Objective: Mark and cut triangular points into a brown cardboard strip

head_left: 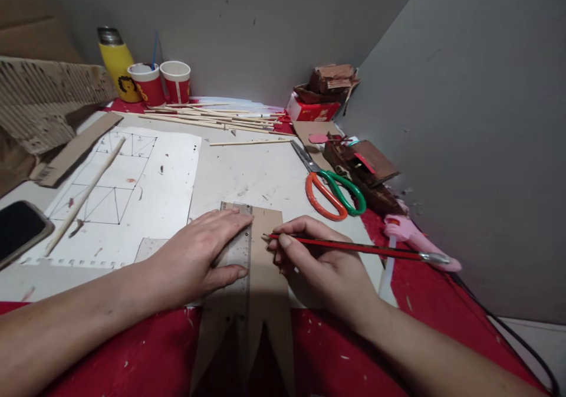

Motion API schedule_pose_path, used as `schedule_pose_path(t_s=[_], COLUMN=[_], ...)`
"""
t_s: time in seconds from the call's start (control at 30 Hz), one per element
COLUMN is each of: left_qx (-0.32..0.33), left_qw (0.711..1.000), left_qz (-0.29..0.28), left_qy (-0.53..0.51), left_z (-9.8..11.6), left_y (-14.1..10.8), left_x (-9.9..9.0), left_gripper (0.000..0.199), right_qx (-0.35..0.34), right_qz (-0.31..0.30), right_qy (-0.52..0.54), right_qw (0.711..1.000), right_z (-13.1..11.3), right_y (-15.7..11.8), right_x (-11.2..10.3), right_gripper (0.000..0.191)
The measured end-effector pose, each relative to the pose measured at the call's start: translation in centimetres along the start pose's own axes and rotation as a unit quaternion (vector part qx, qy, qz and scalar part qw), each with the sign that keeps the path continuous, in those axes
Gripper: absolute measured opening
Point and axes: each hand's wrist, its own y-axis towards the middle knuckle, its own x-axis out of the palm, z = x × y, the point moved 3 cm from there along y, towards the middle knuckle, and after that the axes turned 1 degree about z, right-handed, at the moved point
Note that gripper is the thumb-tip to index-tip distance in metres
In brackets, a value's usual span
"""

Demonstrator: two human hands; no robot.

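Note:
My left hand lies across a clear ruler, its fingers and thumb stretched out and pressing down. Under the ruler is a brown cardboard strip, with dark pointed notches at its near end. My right hand is closed around a red-and-black pencil, gripped near its point. The pencil tip is over the cardboard, just right of the ruler's edge. Its silver end points to the right. The right hand's lower fingers are partly hidden.
Scissors, a pink glue gun and cardboard scraps lie right. Thin sticks, paper cups and a yellow bottle are behind. A drawing sheet, wooden stick and phone lie left.

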Motion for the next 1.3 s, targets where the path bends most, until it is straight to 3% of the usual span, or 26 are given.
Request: schedule_pose_path(t_s=[0.33,0.7,1.1,1.3], left_qx=[-0.012,-0.038,-0.028,-0.019], left_qw=[1.0,0.995,0.975,0.976], left_qz=[-0.015,-0.074,-0.133,-0.116], left_qy=[0.011,0.061,0.174,0.181], left_z=[0.1,-0.7,-1.3,-1.4], left_y=[-0.2,-0.8,-1.5,-2.6], left_x=[-0.2,-2.5,-2.0,-2.3], left_gripper=[0.066,0.063,0.066,0.065], right_qx=[0.023,0.065,0.06,0.057], right_qz=[0.006,0.008,0.003,-0.008], right_qy=[0.007,-0.01,-0.01,-0.004], right_qw=[1.0,0.998,0.998,0.998], right_z=[-0.1,0.6,0.8,1.0], right_y=[0.4,0.7,0.6,0.8], right_x=[0.1,0.3,0.1,0.2], right_gripper=[0.018,0.018,0.017,0.011])
